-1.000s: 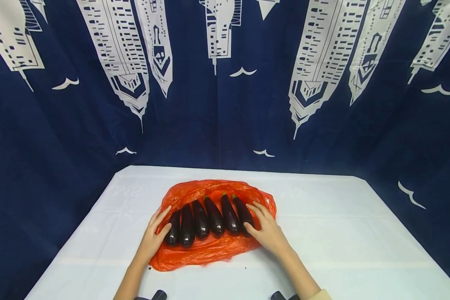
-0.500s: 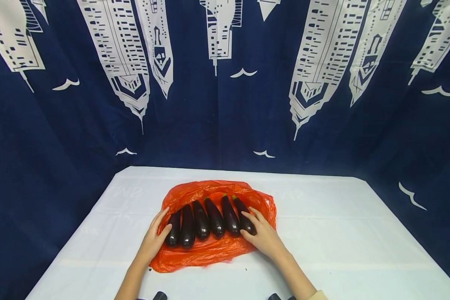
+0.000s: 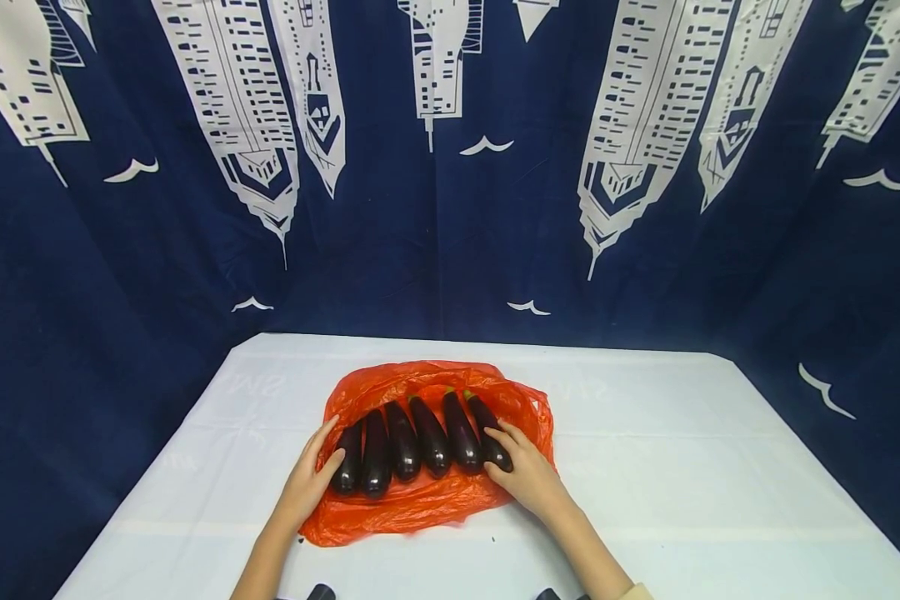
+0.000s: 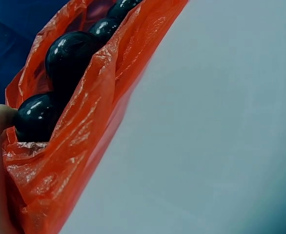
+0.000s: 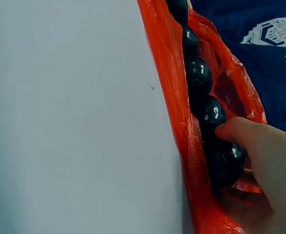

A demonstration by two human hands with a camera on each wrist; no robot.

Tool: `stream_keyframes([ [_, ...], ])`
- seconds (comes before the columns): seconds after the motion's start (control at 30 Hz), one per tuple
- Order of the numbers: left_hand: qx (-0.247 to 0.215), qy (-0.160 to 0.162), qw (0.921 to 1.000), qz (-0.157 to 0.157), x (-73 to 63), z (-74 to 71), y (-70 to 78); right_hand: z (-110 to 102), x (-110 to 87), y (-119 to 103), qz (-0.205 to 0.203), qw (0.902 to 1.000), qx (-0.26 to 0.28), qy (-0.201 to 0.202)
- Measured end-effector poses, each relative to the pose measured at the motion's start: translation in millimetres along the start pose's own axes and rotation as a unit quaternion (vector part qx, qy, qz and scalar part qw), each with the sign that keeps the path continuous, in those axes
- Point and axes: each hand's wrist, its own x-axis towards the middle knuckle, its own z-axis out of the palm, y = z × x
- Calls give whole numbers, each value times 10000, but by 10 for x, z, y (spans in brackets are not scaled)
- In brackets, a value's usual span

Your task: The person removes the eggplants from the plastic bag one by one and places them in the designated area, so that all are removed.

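Several dark purple eggplants [image 3: 403,442] lie side by side in an orange-red plastic bag [image 3: 390,518], their green stem ends pointing away. At the left end my left hand [image 3: 307,483] rests against the bag with fingers extended. Its thumb touches the leftmost eggplant [image 4: 35,117], seen in the left wrist view. My right hand [image 3: 532,479] grips the rightmost eggplant [image 3: 483,414], thumb on its left side and fingers over its right. In the right wrist view the thumb of the right hand [image 5: 275,161] lies across that eggplant [image 5: 226,165]; the lower fingers are partly hidden.
The bag lies on a white-covered table [image 3: 645,467]. Behind it hangs a dark blue curtain [image 3: 435,250] printed with white buildings and birds. Small dark specks lie near the bag's front edge. Black device parts [image 3: 321,592] show at the bottom edge.
My right hand has moved slightly left, its fingers closing over the rightmost eggplant, whose lower end now shows between thumb and fingers. The left hand has stayed nearly still.
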Motion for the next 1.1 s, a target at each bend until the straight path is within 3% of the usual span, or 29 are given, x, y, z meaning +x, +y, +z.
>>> stream_keyframes([
  [0.17,-35,-13,10000,-11,-29,-5,58,-24,-8,-25,52,10000,-71,9],
  [0.87,9,-35,9998,-206,0,1,-32,-208,-116,-121,186,9993,-297,-119],
  [1.1,27,-61,9997,-228,1,0,-28,-276,-165,-138,25,9990,-456,-31],
])
